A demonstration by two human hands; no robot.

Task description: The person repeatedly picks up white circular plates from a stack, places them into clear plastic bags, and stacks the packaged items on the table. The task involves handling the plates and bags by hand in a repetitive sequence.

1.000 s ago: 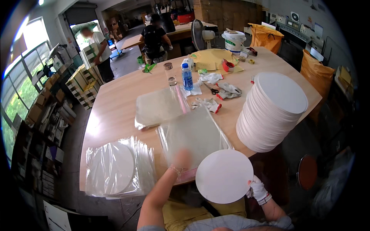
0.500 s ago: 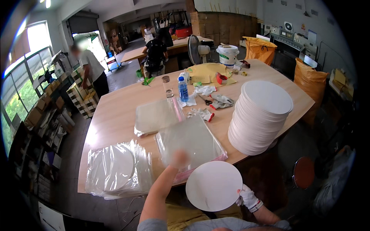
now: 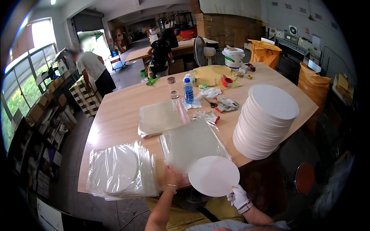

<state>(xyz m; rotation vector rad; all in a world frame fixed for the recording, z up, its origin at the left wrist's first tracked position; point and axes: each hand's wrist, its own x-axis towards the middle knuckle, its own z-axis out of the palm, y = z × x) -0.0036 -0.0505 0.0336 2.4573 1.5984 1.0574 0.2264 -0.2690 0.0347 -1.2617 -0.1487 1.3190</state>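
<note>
My right hand point(image 3: 238, 198), in a white glove with its fingertips showing, pinches the right edge of a flat white round disc point(image 3: 214, 175), likely cardboard. The disc tilts over the near edge of a stack of clear plastic bags point(image 3: 191, 143) and covers its front right corner. My bare left hand point(image 3: 173, 177) is at the front left of that stack, touching or just over it; its fingers are smeared. On my right rises a tall, leaning pile of white discs point(image 3: 266, 123). On my left lies a pile of bagged discs point(image 3: 115, 169).
A second stack of clear bags point(image 3: 162, 117) lies beyond. Behind it are a water bottle point(image 3: 188, 91), scissors point(image 3: 211, 103), work gloves point(image 3: 226, 104), red tape point(image 3: 226, 81) and a white bucket point(image 3: 232, 58). A round stool point(image 3: 304, 178) stands at right. Two people are farther off.
My left hand has drawn back toward the near left edge of the bag stack. The disc in my right hand has moved slightly up, over the stack's edge, and tilted flatter.
</note>
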